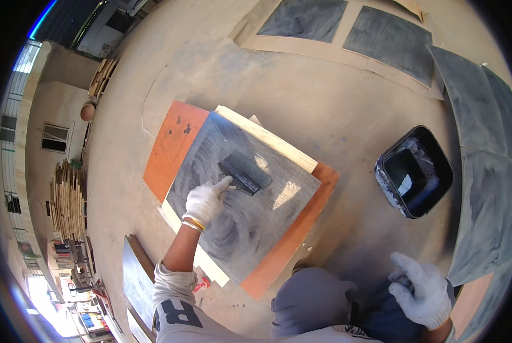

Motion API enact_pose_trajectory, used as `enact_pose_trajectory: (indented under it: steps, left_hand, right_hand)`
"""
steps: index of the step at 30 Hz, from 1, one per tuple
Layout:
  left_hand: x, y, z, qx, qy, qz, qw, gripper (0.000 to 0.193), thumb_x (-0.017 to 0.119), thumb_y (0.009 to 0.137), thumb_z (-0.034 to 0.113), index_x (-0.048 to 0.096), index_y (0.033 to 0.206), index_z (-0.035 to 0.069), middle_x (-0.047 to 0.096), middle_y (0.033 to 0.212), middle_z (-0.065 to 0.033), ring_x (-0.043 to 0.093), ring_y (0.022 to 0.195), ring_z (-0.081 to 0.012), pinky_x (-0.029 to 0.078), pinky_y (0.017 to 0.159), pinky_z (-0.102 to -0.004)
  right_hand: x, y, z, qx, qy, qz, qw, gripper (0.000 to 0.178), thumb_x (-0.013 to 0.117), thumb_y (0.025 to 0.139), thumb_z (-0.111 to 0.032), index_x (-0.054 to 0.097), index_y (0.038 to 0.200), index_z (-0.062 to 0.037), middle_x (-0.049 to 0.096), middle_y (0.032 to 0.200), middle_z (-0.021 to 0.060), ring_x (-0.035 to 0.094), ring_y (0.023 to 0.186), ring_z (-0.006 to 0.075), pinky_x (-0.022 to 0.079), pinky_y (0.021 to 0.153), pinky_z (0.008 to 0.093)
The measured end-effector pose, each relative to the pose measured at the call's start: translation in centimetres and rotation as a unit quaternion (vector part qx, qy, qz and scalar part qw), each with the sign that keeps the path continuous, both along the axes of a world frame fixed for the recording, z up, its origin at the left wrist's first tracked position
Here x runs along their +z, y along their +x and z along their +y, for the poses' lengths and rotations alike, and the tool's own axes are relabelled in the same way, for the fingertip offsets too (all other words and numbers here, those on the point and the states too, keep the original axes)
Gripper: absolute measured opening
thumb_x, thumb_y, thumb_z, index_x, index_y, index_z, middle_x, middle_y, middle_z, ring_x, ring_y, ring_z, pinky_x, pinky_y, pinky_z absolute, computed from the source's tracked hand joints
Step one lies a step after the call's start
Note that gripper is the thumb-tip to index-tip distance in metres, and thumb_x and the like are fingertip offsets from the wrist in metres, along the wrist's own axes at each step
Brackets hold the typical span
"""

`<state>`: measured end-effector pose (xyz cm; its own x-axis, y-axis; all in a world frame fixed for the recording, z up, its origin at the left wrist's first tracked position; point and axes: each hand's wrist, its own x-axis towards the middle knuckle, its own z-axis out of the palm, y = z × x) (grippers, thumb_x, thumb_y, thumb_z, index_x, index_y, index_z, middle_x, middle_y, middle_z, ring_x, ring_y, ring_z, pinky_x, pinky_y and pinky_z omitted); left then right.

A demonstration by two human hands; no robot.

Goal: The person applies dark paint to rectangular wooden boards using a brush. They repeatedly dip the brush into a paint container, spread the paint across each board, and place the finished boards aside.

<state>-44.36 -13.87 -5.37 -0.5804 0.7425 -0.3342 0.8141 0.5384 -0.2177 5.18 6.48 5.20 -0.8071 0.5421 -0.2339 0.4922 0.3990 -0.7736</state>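
Observation:
My left hand (205,201), in a white knit glove, is closed round the handle of a wide black spreader (241,176). The spreader's blade rests on a square panel (227,240) smeared with dark grey coating in curved strokes. Near the blade, dark wet-looking coating covers one patch, and pale spots show beyond it. At the lower right, my right hand (420,291) is held over my dark trousers, also gloved in white. Its fingers are apart and partly bent, and I see nothing in them.
An orange board (176,148) and pale wooden strips (267,137) lie under the panel. A black bucket (413,171) with dark contents stands on the floor to the right. More dark-coated panels (387,43) lie at the far side and along the right. Stacked sticks (67,200) stand at the left.

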Motion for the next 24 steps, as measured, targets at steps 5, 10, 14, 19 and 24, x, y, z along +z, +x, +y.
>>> enact_pose_trajectory:
  steps: [5, 10, 14, 19, 24]
  left_hand:
    - [0.1, -6.6, 1.7, 0.089, 0.074, 0.001, 0.993, 0.035, 0.059, 0.105, 0.038, 0.07, 0.138, 0.03, 0.076, 0.114, -0.0161, 0.073, 0.106, -0.0372, 0.058, 0.091, -0.0463]
    - [0.7, -4.6, 3.0, 0.057, 0.081, -0.046, 0.994, 0.035, 0.06, 0.104, 0.031, 0.07, 0.137, 0.029, 0.076, 0.121, -0.01, 0.073, 0.11, -0.0344, 0.058, 0.095, -0.0444]
    - [1.9, 3.1, 1.5, -0.066, -0.044, -0.038, 0.996, 0.043, 0.059, 0.104, 0.026, 0.062, 0.147, 0.033, 0.076, 0.1, -0.017, 0.076, 0.094, -0.0354, 0.061, 0.081, -0.0485]
    - [0.1, 0.4, 0.5, -0.032, 0.053, 0.028, 0.998, 0.037, 0.057, 0.105, 0.028, 0.065, 0.141, 0.03, 0.075, 0.098, -0.0167, 0.075, 0.086, -0.037, 0.06, 0.076, -0.0503]
    - [-0.1, 6.3, 3.7, -0.104, 0.005, -0.015, 0.994, 0.047, 0.058, 0.099, 0.019, 0.061, 0.143, 0.035, 0.073, 0.096, -0.0168, 0.075, 0.086, -0.038, 0.06, 0.074, -0.0512]
  right_hand:
    - [0.4, 0.3, -0.3, 0.018, 0.001, 0.025, 1.0, 0.061, 0.079, 0.08, -0.002, 0.063, 0.139, -0.004, 0.077, 0.09, 0.0105, 0.073, 0.07, 0.0233, 0.058, 0.065, 0.0328]
    - [1.0, 2.0, -0.6, 0.007, 0.001, 0.041, 0.999, 0.06, 0.079, 0.082, -0.002, 0.063, 0.14, -0.0034, 0.077, 0.091, 0.0104, 0.072, 0.069, 0.0222, 0.057, 0.064, 0.0327]
    - [0.5, 3.5, -0.8, -0.047, 0.004, 0.048, 0.998, 0.057, 0.078, 0.084, -0.002, 0.063, 0.138, -0.0018, 0.077, 0.092, 0.0112, 0.071, 0.068, 0.0221, 0.057, 0.064, 0.0327]
    - [0.8, 2.7, -0.7, 0.0, -0.014, 0.067, 0.998, 0.057, 0.08, 0.081, -0.002, 0.065, 0.137, -0.0013, 0.076, 0.091, 0.0111, 0.07, 0.067, 0.0228, 0.057, 0.063, 0.0327]
    - [1.1, 2.3, -1.0, 0.064, 0.016, 0.093, 0.993, 0.062, 0.081, 0.075, -0.001, 0.066, 0.135, -0.0019, 0.076, 0.09, 0.0088, 0.069, 0.065, 0.0231, 0.055, 0.06, 0.0339]
